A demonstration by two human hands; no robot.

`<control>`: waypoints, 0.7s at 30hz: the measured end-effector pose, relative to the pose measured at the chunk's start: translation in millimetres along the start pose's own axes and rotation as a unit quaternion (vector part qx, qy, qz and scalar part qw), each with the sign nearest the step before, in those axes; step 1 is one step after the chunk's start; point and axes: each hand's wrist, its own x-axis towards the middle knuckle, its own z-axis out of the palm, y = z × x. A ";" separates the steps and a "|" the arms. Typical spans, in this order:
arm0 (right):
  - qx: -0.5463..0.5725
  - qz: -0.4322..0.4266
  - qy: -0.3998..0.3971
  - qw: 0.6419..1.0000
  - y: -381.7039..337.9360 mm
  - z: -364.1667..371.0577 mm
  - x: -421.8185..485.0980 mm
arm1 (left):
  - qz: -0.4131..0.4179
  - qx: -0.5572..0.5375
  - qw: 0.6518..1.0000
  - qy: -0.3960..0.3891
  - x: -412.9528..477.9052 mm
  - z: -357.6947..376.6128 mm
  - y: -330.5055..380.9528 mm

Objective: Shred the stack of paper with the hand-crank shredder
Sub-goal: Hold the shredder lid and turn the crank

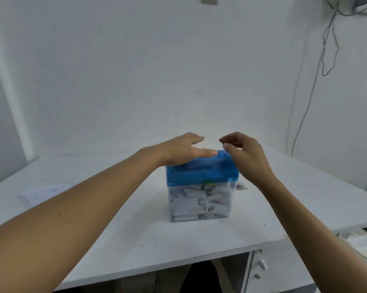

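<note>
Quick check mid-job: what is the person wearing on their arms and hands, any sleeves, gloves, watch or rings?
Nothing worn shows. The left forearm and right forearm are bare down to the frame's edge, with no sleeve in view. The left hand and right hand have no gloves, and no watch, bracelet or ring is visible, though the picture is slightly blurred.

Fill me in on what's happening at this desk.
A person reaches both hands over a hand-crank shredder standing on a white desk. The left hand lies flat, fingers straight, over the blue top. The right hand hovers at its right end, fingers loosely curled, holding nothing visible. The clear bin below is packed with shreds. Some paper lies off to the left, untouched.
</note>
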 end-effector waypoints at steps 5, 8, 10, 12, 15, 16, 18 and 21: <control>0.020 -0.117 -0.027 0.993 -59.7 41.0 -10.5 | 0.001 -0.030 0.996 0.088 -46.2 -42.8 -33.4; 0.049 -0.165 -0.085 0.981 -90.0 75.7 -26.2 | -0.032 -0.057 0.990 0.122 -92.9 -61.8 -76.5; 0.062 -0.182 -0.125 0.973 -101.7 97.8 -38.0 | -0.068 -0.069 0.986 0.133 -123.5 -65.5 -107.8; 0.070 -0.177 -0.168 0.967 -109.2 128.0 -48.0 | -0.122 -0.076 0.978 0.152 -153.8 -65.6 -143.7; 0.031 -0.127 -0.257 0.958 -108.6 182.6 -59.1 | -0.216 -0.083 0.953 0.194 -192.3 -54.9 -195.1; 0.005 -0.101 -0.288 0.952 -107.1 199.8 -63.9 | -0.245 -0.078 0.942 0.214 -201.6 -48.3 -209.8; -0.051 -0.047 -0.344 0.937 -103.9 232.6 -73.7 | -0.298 -0.068 0.918 0.253 -214.0 -31.5 -234.5; -0.154 0.000 -0.401 0.903 -105.4 276.5 -90.9 | -0.355 -0.073 0.886 0.291 -226.1 -2.9 -261.8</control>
